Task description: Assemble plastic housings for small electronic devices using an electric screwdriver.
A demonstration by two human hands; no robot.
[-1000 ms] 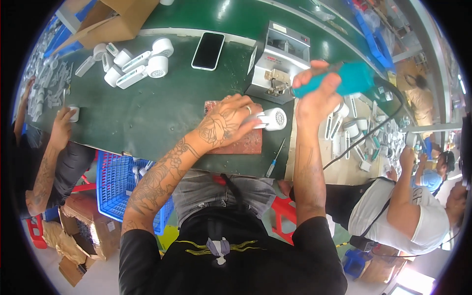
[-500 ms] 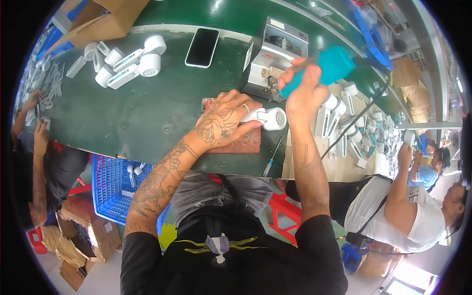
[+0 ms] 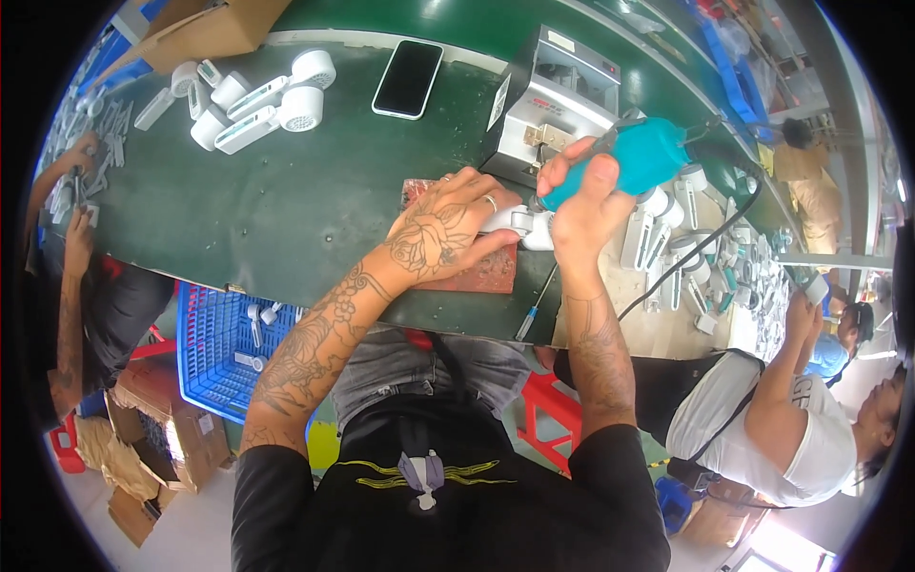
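My left hand (image 3: 448, 229) presses a white plastic fan part (image 3: 519, 224) down on a reddish-brown mat (image 3: 477, 272) at the near edge of the green table (image 3: 315, 210). My right hand (image 3: 583, 205) grips a teal electric screwdriver (image 3: 639, 162), tilted, with its tip down at the white part just right of my left fingers. A black cable (image 3: 705, 248) runs from the screwdriver off to the right.
A grey metal box machine (image 3: 553, 105) stands behind my hands, a black phone (image 3: 408, 78) left of it. Several white fan parts (image 3: 257, 100) lie far left, more (image 3: 667, 234) at right. A blue basket (image 3: 224, 348) sits below the table. Other people work at left (image 3: 71, 248) and right (image 3: 791, 419).
My right hand with the teal screwdriver has come down and leftward until its tip meets the white part. My left hand stays on the part.
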